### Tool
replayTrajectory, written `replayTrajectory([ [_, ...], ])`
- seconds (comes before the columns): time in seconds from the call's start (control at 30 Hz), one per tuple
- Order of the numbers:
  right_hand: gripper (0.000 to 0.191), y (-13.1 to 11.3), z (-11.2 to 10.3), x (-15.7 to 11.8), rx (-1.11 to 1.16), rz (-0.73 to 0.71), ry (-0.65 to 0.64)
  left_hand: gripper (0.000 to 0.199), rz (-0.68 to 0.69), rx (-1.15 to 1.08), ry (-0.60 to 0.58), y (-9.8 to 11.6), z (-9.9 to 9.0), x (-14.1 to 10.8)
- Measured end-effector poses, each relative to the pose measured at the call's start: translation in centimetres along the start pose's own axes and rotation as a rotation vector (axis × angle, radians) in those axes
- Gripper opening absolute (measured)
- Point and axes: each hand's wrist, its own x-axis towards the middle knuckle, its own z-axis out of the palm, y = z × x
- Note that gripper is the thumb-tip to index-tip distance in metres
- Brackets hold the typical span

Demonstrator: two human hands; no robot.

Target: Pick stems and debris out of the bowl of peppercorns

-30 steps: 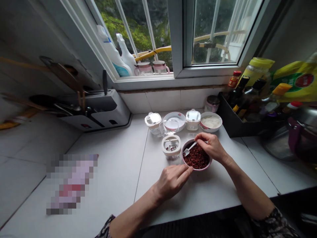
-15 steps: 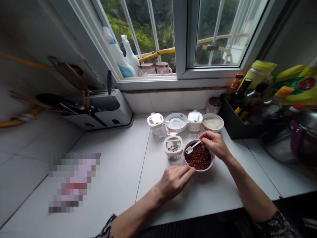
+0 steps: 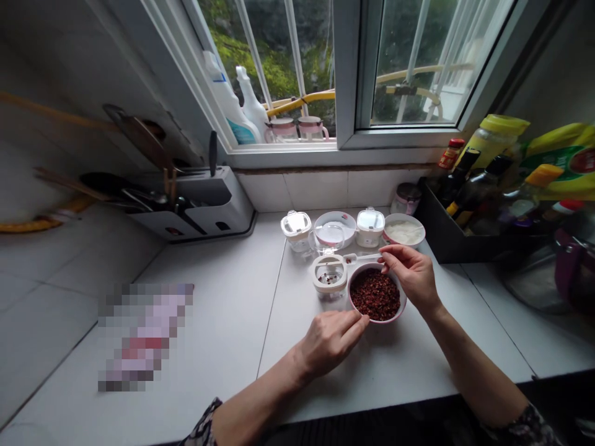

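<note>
The right hand (image 3: 411, 272) is closed on the end of the handle of a small white spoon (image 3: 367, 256), pinching it between thumb and fingers. The spoon points from this hand toward the left, above the far rim of a bowl (image 3: 390, 321), and some small dark bits lie in its scoop. The scoop is just beside the open jar (image 3: 320, 288), but I cannot tell if the two touch. The bowl stands between both hands and is filled with dark red pieces (image 3: 374, 294). The left hand (image 3: 332, 337) has its fingers drawn together, and with the fingertips it holds the near rim of the bowl. The open jar is beyond the left hand, on the left of the bowl; a few dark bits are inside, and its clear lid (image 3: 328, 238) is raised at the back. Farther away from the hands, in one row on the white table (image 3: 223, 297), there are a closed jar (image 3: 296, 226), a dish (image 3: 352, 223) with white content, another closed jar (image 3: 370, 229), and behind the right hand a second bowl (image 3: 394, 241), also with white content.
</note>
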Motion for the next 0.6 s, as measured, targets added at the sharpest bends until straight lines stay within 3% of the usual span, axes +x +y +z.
replayTrajectory([
  [0.07,0.015,-0.1,0.7,-0.8,-0.086,-0.075,0.007,0.017,0.002,0.0,-0.005,0.0,0.0,0.0],
  [0.13,0.011,-0.1,1.2,-1.4,-0.223,-0.259,-0.015,0.017,0.002,0.005,-0.013,0.0,-0.1,0.0],
  [0.23,0.021,0.1,1.5,-1.9,-0.395,-0.581,-0.14,0.018,-0.003,0.023,-0.033,0.0,-0.1,-0.2],
  [0.33,0.028,0.0,1.3,-1.9,-0.467,-0.732,-0.216,0.017,-0.005,0.024,-0.041,0.0,0.0,-0.2],
  [0.43,0.025,-0.4,0.5,-1.4,-0.488,-0.703,-0.151,0.015,0.001,0.001,-0.023,0.0,0.0,-0.2],
  [0.53,0.017,-0.8,-0.9,-0.5,-0.502,-0.542,-0.056,0.016,0.003,-0.012,-0.015,-0.1,-0.1,-0.2],
  [0.6,0.016,-0.8,-1.8,0.1,-0.53,-0.442,-0.072,0.017,0.0,-0.012,-0.015,-0.1,-0.1,-0.2],
])
